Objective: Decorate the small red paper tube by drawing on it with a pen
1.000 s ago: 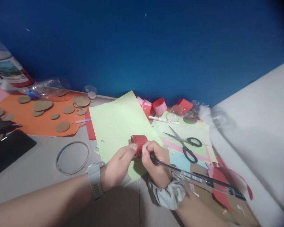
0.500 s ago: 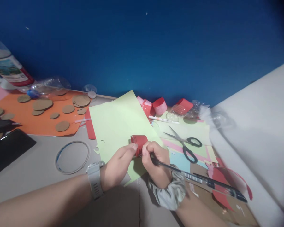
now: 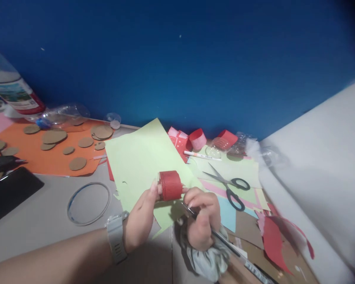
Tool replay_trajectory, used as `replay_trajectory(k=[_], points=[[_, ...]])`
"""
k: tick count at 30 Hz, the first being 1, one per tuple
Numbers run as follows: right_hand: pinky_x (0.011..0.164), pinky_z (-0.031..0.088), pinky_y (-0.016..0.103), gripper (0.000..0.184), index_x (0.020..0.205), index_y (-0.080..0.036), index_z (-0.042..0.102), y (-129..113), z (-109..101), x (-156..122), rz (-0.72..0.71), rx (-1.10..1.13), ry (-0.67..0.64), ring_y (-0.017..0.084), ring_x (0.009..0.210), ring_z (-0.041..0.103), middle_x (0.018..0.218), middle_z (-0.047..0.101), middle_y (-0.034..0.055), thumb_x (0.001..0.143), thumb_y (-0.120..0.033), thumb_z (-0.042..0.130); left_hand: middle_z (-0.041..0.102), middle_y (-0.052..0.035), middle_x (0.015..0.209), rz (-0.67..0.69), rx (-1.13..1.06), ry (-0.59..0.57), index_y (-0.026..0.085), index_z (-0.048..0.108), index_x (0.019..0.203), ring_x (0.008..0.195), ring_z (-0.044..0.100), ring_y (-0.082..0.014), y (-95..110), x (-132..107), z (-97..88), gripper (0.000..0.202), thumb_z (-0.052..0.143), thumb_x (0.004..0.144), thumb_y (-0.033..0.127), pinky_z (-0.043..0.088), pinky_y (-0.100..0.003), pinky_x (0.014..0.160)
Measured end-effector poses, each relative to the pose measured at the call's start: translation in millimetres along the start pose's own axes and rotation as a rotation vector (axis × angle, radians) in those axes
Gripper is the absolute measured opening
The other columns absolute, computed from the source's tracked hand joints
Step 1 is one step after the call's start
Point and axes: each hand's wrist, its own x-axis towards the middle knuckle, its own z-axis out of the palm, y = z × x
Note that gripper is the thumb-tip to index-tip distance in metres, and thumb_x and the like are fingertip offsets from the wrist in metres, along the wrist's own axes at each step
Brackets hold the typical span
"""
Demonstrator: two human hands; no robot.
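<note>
A short red cylinder (image 3: 170, 185) with a ridged band near its left end is held on its side in front of me. My left hand (image 3: 143, 213) grips its left end, thumb on top and the other fingers partly hidden. In my right hand (image 3: 202, 215) is a black and clear pen (image 3: 235, 252), its tip pointing up left, just below the cylinder. One right fingertip reaches the cylinder's right end. Under both hands lies a light green sheet of paper (image 3: 139, 157).
Scissors (image 3: 226, 182) and a white marker (image 3: 201, 156) lie on coloured papers at right. A grey ring (image 3: 89, 203) and a phone (image 3: 14, 193) lie left. Cardboard discs (image 3: 55, 137) rest on orange paper (image 3: 56, 167). A blue wall (image 3: 165, 71) stands behind.
The red cylinder has turned to show more of its side. My right hand has drawn back slightly from it, fingers shifted, and the pen has swung down into a steeper slant.
</note>
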Motion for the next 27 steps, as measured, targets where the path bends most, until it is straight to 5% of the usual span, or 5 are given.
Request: replay_trajectory(k=[3,7,12,17,27], points=[[0.05,0.033,0.027,0.022,0.084,-0.025,0.048,-1.2,1.1,8.9,0.062,0.062,0.141,0.013,0.049,0.038,0.063,0.042,-0.0047,0.096,-0.043,0.043,0.068,-0.0093,0.127,0.068,-0.002,0.001,0.014,0.071,0.112,0.129,0.051,-0.0274,0.6,-4.8,-1.6,0.067,0.022,0.098,0.057,0.032,-0.044,0.115],[0.06,0.038,0.028,0.018,0.077,-0.022,0.053,-5.1,-3.0,21.9,0.144,-0.182,0.054,0.015,0.064,0.048,0.071,0.05,-0.0018,0.093,-0.031,0.056,0.06,-0.0084,0.138,0.18,0.077,-0.027,0.017,0.065,0.122,0.132,0.049,-0.027,9.3,-12.0,-1.6,0.065,0.023,0.097,0.058,0.033,-0.043,0.115],[0.065,0.041,0.03,0.017,0.085,-0.023,0.06,-8.4,-3.9,20.0,0.115,-0.206,-0.089,0.017,0.071,0.053,0.078,0.055,0.0006,0.096,-0.029,0.049,0.046,-0.0034,0.15,0.213,0.138,0.006,0.021,0.061,0.129,0.142,0.035,-0.0252,14.9,-14.3,0.0,0.057,0.03,0.096,0.056,0.022,-0.038,0.121],[0.06,0.041,0.029,0.017,0.094,-0.024,0.057,-6.6,-1.5,15.4,0.229,-0.153,-0.026,0.017,0.07,0.053,0.082,0.055,0.001,0.095,-0.038,0.048,0.053,-0.0046,0.144,0.169,0.162,0.001,0.022,0.056,0.134,0.144,0.03,-0.0233,4.6,-10.2,-1.9,0.048,0.027,0.101,0.042,0.017,-0.039,0.122],[0.062,0.043,0.03,0.031,0.089,-0.022,0.061,-7.1,-1.0,17.6,0.266,0.01,-0.004,0.016,0.067,0.052,0.073,0.053,0.0005,0.097,-0.043,0.041,0.066,-0.0079,0.128,0.093,0.315,-0.063,0.02,0.065,0.121,0.12,0.057,-0.0268,11.4,-4.0,1.4,0.039,0.052,0.093,0.043,0.039,-0.04,0.109]])
